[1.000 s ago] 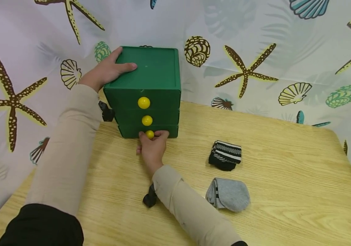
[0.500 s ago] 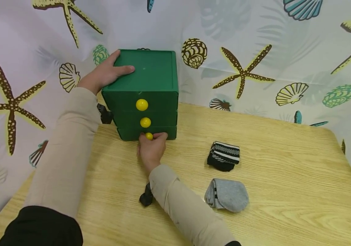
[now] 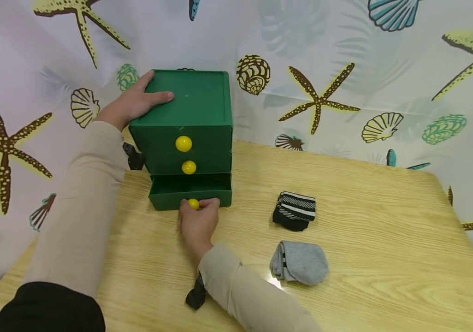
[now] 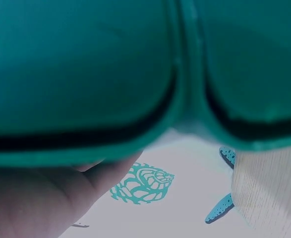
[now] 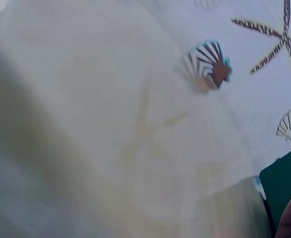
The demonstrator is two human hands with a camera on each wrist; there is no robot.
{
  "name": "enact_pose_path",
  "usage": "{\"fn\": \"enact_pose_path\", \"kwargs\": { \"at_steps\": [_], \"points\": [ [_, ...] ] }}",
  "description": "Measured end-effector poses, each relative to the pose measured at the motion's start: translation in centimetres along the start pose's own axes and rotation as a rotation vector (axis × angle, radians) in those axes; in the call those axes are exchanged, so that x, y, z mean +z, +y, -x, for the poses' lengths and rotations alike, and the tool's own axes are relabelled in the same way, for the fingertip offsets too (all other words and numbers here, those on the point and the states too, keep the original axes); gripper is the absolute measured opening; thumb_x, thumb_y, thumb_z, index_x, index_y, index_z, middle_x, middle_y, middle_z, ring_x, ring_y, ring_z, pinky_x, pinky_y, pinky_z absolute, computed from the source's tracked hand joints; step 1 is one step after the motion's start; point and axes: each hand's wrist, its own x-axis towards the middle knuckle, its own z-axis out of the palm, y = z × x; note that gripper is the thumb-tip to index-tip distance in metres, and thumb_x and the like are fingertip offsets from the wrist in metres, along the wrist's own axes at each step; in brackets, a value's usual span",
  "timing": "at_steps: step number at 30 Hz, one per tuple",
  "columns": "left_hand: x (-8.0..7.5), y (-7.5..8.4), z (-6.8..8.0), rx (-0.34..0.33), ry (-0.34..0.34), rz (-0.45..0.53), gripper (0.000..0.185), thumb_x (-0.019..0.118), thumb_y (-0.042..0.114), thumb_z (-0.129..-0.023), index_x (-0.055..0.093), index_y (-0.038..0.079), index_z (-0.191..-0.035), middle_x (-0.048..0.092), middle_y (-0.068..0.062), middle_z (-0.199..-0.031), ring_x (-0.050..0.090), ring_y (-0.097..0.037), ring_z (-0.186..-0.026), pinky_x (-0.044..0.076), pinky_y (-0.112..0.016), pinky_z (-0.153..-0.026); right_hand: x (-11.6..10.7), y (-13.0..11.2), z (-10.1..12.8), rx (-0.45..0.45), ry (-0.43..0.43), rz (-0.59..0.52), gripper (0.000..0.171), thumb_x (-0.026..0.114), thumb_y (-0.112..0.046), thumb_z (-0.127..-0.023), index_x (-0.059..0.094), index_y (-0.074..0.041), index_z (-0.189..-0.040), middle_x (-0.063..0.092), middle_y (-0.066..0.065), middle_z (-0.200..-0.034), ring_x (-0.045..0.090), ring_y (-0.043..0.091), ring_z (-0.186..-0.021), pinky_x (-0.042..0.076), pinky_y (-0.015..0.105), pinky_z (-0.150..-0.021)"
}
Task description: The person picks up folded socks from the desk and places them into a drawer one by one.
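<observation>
Green three-drawer chest (image 3: 186, 103) sits upper left of centre in the head view, on the wooden worktop (image 3: 365, 258), backed against a sea-shell patterned curtain (image 3: 344, 55). Left hand (image 3: 130, 103) lies flat on the chest's top left corner, fingers straight, thumb stretched across the lid; grip is apart, just pressing down. The left wrist view shows only blurred green plastic and a bit of palm. Right hand (image 3: 197, 221), centre of frame, has its grip clamped on the yellow knob (image 3: 193, 204) of the bottom drawer (image 3: 190, 191), thumb and fingers pinching it. The drawer stands partly out, and the part of its inside that shows looks empty. The two upper drawers are closed, each with its yellow knob showing. The right wrist view is mostly blur, with a green edge and a fingertip at lower right.

Right of the chest, well apart from it, lies a folded black striped sock pair (image 3: 295, 210); a folded grey sock pair (image 3: 299, 262) lies below it, nearer the bottom of the frame.

Doing this step well, as I judge it: pull straight toward the body and level with the worktop, so the drawer does not jam or tilt. Keep the top hand's weight on, since the light chest would likely slide or tip forward. Stop short of the drawer coming free of its slot.
</observation>
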Motion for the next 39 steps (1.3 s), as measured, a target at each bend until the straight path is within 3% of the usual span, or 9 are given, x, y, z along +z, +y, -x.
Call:
{"fn": "enact_pose_path", "kwargs": {
  "at_steps": [12,26,34,39],
  "points": [
    [0.0,0.1,0.2,-0.009,-0.002,0.009,0.1,0.051,0.063,-0.097,-0.021,0.03,-0.159,-0.019,-0.008,-0.167,-0.006,-0.041,-0.151,0.01,-0.063,-0.117,-1.9,0.2,3.5,0.034,-0.015,-0.099,0.042,0.083,-0.01,-0.086,0.044,-0.008,-0.101,0.054,0.007,-0.072,0.046,0.018,-0.036,0.043,0.023,-0.036],
    [0.0,-0.1,-0.1,0.005,-0.007,0.016,0.1,0.051,0.063,-0.097,-0.021,0.029,-0.159,-0.017,-0.009,-0.167,-0.005,-0.04,-0.151,0.009,-0.062,-0.118,-3.5,0.6,5.5,-0.011,-0.063,-0.088,0.043,0.083,-0.016,-0.087,0.043,-0.007,-0.102,0.056,0.008,-0.073,0.05,0.017,-0.035,0.044,0.023,-0.036],
    [0.1,0.0,-0.1,0.006,-0.004,0.008,0.1,0.051,0.063,-0.098,-0.021,0.029,-0.159,-0.017,-0.01,-0.167,-0.004,-0.041,-0.151,0.009,-0.063,-0.117,-4.3,0.5,6.2,0.007,-0.155,-0.151,0.04,0.078,-0.016,-0.091,0.042,-0.006,-0.106,0.061,0.011,-0.078,0.054,0.018,-0.04,0.048,0.026,-0.038],
    [0.1,0.1,0.0,-0.003,-0.003,-0.003,0.099,0.05,0.062,-0.098,-0.021,0.029,-0.159,-0.017,-0.01,-0.167,-0.005,-0.042,-0.151,0.009,-0.063,-0.117,-5.3,0.2,6.5,0.055,-0.225,-0.118,0.039,0.073,-0.011,-0.094,0.041,-0.008,-0.115,0.064,0.012,-0.085,0.059,0.019,-0.045,0.05,0.026,-0.041]
  ]
}}
